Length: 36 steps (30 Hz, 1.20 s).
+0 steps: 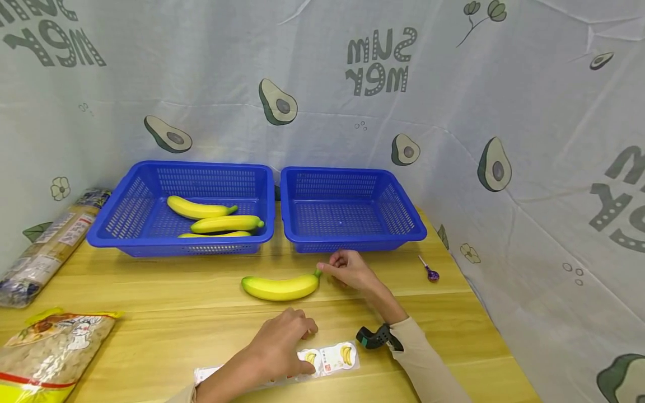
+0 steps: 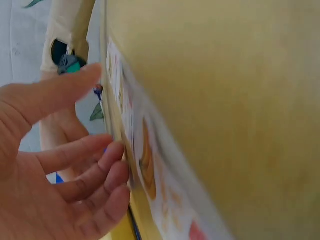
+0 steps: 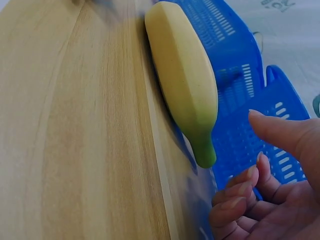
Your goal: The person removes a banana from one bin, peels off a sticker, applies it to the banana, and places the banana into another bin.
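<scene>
A yellow banana (image 1: 280, 287) with green ends lies on the table in front of the two baskets. By its stem end is my right hand (image 1: 351, 270); the right wrist view shows its thumb apart from loosely bent fingers, with a gap between them and the banana (image 3: 184, 75). My left hand (image 1: 282, 344) hovers over a strip of banana stickers (image 1: 339, 358) near the table's front. In the left wrist view, its fingers (image 2: 80, 187) are loosely bent, thumb apart, holding nothing. Part of the strip is hidden under that hand and forearm.
A blue basket (image 1: 181, 244) at the back left holds three bananas (image 1: 201, 209). Beside it stands another blue basket (image 1: 355, 240). A purple lollipop (image 1: 432, 275) lies at the right. On the left are a long plastic-wrapped package (image 1: 52, 246) and a yellow-edged food bag (image 1: 55, 352).
</scene>
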Each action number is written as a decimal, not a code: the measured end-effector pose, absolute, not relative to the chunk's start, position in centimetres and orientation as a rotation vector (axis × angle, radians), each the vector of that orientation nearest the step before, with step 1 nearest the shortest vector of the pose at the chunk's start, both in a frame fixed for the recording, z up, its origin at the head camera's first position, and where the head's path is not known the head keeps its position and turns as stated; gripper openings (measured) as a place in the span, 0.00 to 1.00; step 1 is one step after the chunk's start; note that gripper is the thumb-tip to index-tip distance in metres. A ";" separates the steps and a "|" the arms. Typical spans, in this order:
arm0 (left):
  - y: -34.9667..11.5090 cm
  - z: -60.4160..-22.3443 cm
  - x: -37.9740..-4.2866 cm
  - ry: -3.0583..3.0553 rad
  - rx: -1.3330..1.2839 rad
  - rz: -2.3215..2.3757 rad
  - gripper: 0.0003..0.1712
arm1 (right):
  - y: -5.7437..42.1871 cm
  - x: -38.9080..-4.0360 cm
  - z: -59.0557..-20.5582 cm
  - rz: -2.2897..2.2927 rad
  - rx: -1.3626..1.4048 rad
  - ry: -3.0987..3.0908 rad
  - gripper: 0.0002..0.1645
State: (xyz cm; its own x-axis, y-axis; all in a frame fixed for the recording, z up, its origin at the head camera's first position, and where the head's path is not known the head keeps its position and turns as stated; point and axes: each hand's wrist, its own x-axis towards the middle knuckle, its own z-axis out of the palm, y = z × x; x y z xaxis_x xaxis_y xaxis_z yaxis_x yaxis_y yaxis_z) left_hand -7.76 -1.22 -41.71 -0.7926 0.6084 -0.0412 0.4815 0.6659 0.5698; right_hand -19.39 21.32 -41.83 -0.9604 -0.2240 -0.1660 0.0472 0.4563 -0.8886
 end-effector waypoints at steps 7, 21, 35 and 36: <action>-0.6 -41.9 -7.1 2.753 0.899 0.687 0.29 | 21.3 -19.5 -42.0 -1.502 -0.200 2.444 0.16; -1.0 -42.2 -7.1 2.645 0.854 0.825 0.19 | 21.8 -19.8 -42.3 -1.485 -0.239 2.452 0.16; -1.2 -42.0 -7.1 2.552 0.848 0.845 0.28 | 22.0 -20.0 -42.0 -1.410 -0.370 2.378 0.14; -1.1 -42.0 -7.2 2.528 0.847 0.849 0.28 | 22.2 -20.0 -41.9 -1.385 -0.421 2.358 0.13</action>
State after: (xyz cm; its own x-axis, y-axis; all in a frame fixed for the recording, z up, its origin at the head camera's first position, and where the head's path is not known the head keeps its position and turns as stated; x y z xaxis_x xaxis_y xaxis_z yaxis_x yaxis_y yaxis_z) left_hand -7.16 -1.11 -41.99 -0.7637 0.6331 -0.1261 0.4287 0.6434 0.6342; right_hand -20.00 22.17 -41.92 -0.8857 -0.4339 -0.1650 -0.0672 0.4715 -0.8793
